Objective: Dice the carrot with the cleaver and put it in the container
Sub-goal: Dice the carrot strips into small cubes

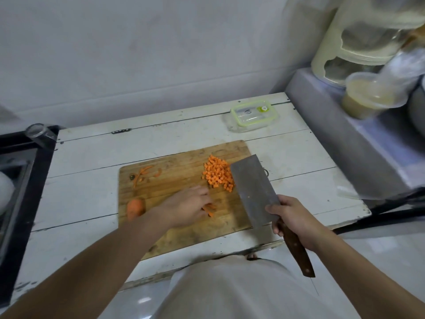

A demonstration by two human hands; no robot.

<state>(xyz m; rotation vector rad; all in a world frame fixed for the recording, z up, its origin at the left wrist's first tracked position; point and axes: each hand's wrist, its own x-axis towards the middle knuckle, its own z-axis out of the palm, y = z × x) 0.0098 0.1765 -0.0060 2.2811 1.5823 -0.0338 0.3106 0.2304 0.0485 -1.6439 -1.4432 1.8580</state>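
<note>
A wooden cutting board (184,231) lies on the white table. A pile of diced carrot (218,173) sits at its far right. My left hand (186,204) rests over several carrot sticks (209,209) near the board's middle, fingers curled on them. A carrot stub (135,208) lies at the board's left edge, with peel scraps (142,172) beyond it. My right hand (296,218) grips the brown handle of the cleaver (255,189), whose blade points away over the board's right edge, beside the dice. A lidded clear container (253,115) with a green rim stands at the table's far right.
The white plank table (92,162) ends at a black sink frame (30,180) on the left, where a glass (39,132) stands. A grey ledge (345,139) on the right carries a plastic tub (370,97) and an appliance. A wall runs behind.
</note>
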